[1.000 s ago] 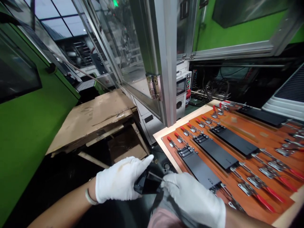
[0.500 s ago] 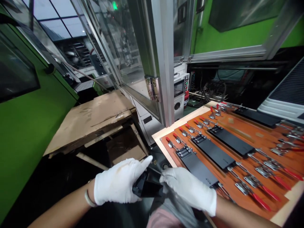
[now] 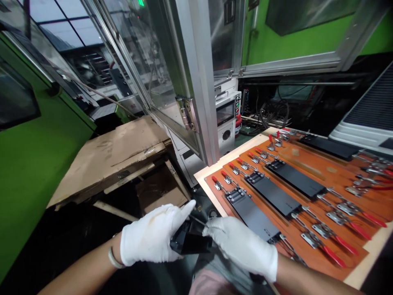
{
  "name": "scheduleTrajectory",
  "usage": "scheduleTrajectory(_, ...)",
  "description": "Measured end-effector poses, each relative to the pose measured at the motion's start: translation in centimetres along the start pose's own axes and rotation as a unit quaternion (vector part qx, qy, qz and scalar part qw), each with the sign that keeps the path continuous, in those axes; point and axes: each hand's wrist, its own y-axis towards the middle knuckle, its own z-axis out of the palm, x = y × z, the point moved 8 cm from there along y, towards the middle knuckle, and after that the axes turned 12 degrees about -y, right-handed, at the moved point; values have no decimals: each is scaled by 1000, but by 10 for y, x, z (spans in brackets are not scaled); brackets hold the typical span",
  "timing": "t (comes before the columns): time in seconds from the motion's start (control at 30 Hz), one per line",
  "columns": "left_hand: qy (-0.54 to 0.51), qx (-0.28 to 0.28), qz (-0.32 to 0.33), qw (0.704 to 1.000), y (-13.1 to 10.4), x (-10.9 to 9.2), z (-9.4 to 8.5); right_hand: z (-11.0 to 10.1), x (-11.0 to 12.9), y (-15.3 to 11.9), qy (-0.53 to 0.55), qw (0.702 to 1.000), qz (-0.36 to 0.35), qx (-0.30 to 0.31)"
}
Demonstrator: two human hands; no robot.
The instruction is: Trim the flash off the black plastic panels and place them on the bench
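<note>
My left hand [image 3: 152, 235], in a white glove, is closed around a black glossy plastic part [image 3: 192, 239] with angled walls. Its thumb points up and to the right above the part. From the other side my right hand [image 3: 239, 243], also gloved in white, pinches a thin rod-like tool [image 3: 198, 220] whose tip reaches toward the upper edge of the black part. The glove covers most of that tool, so its exact kind is hidden. Both hands are low in the view, in front of my lap.
An orange fixture board [image 3: 227, 205] on the right carries several dark flat panels [image 3: 273, 194] and red-handled toggle clamps [image 3: 333, 256]. A cardboard-topped table [image 3: 113, 149] stands at left. A metal-framed clear door [image 3: 199, 82] hangs ahead, with green machines [image 3: 294, 53] around.
The surroundings have shifted slightly left in view as the head turned. Both hands keep nearly the same pose around the black part.
</note>
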Motion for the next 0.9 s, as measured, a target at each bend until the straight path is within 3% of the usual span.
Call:
scheduleTrajectory(0.2,-16,6,-15,1000,3,2,-4,4,-8,-3,10,1000,-25,6)
scheduleTrajectory(0.3,-62,11,-41,997,7,7,-7,-2,-11,-3,-63,995,-43,-71)
scheduleTrajectory(0.43,-202,7,-56,978,10,12,-14,3,-19,3,-130,980,-60,-142)
scheduleTrajectory(0.63,-313,-43,-36,948,1,25,-28,18,-8,7,-206,959,-144,-129)
scheduleTrajectory(0.77,-367,-70,-50,926,-4,40,-34,16,0,8,-243,945,-163,-149)
scheduleTrajectory(0.83,-354,-149,-99,918,-10,55,-35,12,-1,12,-247,944,-145,-164)
scheduleTrajectory(0.9,-335,-309,-170,874,-27,70,-34,3,-3,16,-242,943,-116,-196)
